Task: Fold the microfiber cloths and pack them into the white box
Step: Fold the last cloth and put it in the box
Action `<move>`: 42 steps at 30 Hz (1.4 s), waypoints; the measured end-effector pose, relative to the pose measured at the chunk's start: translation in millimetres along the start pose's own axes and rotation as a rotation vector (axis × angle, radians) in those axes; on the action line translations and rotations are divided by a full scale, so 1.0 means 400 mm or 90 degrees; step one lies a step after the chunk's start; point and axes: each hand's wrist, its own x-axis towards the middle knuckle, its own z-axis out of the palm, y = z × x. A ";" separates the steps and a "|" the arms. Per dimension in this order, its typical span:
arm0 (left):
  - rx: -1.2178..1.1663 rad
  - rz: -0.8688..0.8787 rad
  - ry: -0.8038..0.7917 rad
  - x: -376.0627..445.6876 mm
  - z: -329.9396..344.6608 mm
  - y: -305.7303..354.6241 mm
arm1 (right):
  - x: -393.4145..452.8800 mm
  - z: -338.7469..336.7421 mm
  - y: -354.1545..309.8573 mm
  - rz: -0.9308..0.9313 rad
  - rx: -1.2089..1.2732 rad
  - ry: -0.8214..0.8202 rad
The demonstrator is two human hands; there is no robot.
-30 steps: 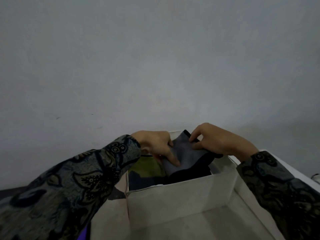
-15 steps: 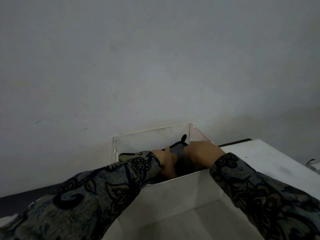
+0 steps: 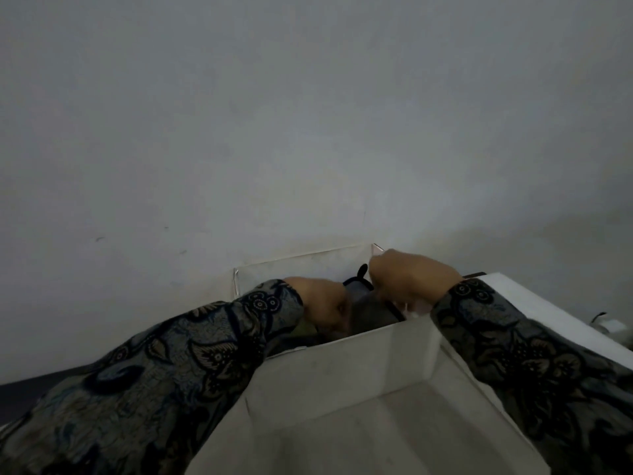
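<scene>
The white box [image 3: 301,265] stands open against the wall, its front wall facing me. A folded grey microfiber cloth [image 3: 368,311] with a black hanging loop stands upright inside it. My left hand [image 3: 322,303] reaches down into the box and grips the cloth's left side; its fingertips are hidden behind the front wall. My right hand [image 3: 411,279] is curled over the cloth's right edge near the box's far right corner. A yellow-green cloth [image 3: 305,329] shows under my left wrist, with dark cloths beside it.
A wide white flap or lid [image 3: 394,423] of the box lies toward me in the foreground. A white table top [image 3: 548,313] extends to the right, with a small white object [image 3: 613,325] at its far edge. A plain grey wall stands right behind the box.
Both hands have lowered the grey cloth from above the rim down into the box. My right hand has since risen slightly toward the far right corner.
</scene>
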 end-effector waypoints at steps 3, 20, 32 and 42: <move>-0.028 -0.013 0.108 -0.063 -0.029 -0.002 | -0.014 -0.049 -0.030 0.017 0.074 0.031; -0.145 -0.035 0.485 -0.575 0.117 -0.001 | -0.330 -0.013 -0.322 0.010 0.362 0.298; -0.307 -0.146 0.393 -0.825 0.573 -0.113 | -0.469 0.275 -0.559 -0.235 0.400 0.025; -0.157 -0.079 0.308 -0.928 0.764 -0.140 | -0.514 0.388 -0.619 -0.469 0.313 -0.070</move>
